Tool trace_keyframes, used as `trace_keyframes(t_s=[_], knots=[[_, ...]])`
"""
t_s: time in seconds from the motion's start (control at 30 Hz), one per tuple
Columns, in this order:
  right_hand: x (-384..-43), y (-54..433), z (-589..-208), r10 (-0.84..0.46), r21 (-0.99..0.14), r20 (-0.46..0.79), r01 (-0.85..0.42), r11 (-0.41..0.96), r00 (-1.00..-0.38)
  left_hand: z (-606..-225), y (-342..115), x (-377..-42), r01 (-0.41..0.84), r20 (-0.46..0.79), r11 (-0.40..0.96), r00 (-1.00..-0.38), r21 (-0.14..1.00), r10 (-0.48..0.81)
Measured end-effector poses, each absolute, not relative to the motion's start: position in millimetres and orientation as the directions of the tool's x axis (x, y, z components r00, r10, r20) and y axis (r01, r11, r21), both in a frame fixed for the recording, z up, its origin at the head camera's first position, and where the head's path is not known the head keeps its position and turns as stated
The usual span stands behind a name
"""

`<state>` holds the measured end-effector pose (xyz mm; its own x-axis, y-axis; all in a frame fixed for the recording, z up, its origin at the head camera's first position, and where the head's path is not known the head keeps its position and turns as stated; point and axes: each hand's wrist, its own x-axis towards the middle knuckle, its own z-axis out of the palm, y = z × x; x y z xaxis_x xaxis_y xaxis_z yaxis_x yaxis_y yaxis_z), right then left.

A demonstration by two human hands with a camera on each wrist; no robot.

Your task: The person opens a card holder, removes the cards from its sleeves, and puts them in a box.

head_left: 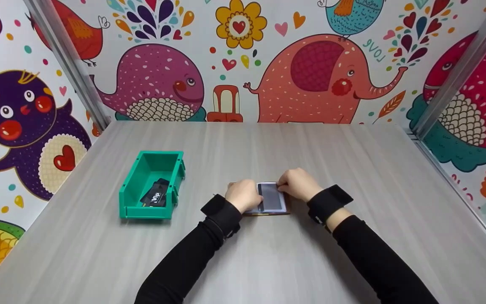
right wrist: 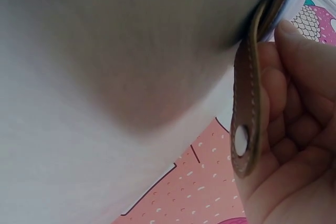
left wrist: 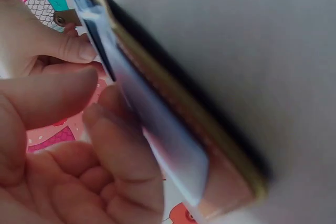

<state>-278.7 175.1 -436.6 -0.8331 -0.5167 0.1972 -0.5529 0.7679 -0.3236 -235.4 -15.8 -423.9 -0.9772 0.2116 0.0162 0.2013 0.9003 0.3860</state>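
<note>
A card holder [head_left: 286,207] lies spread on the table, with clear sleeves and a brown snap strap [right wrist: 247,103]. On its right page a grey rectangle [head_left: 273,197] has a dark strip along its left side. My left hand [head_left: 243,195] is over the left page, fingers curled and fingertips at the sleeves [left wrist: 168,150]. With thumb and forefinger my right hand [head_left: 300,184] pinches the page's upper right edge; the strap hangs beside its curled fingers in the right wrist view. The left page is mostly hidden under the left hand.
A green plastic bin [head_left: 146,212] stands to the left on the table [head_left: 243,261]. Several black cards [head_left: 156,194], one marked VIP, lie in it. Patterned walls [head_left: 234,63] with cartoon animals enclose the table's back and sides.
</note>
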Motion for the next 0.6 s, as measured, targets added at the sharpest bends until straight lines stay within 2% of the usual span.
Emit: trace_keyframes(t_s=[0.6], knots=[[-278.1, 174.4, -437.4, -0.510, -0.315, 0.198, -0.548, 0.775, -0.837, -428.2, -17.3, -243.2, 0.118, -0.064, 0.863, -0.983, 0.491, 0.171]])
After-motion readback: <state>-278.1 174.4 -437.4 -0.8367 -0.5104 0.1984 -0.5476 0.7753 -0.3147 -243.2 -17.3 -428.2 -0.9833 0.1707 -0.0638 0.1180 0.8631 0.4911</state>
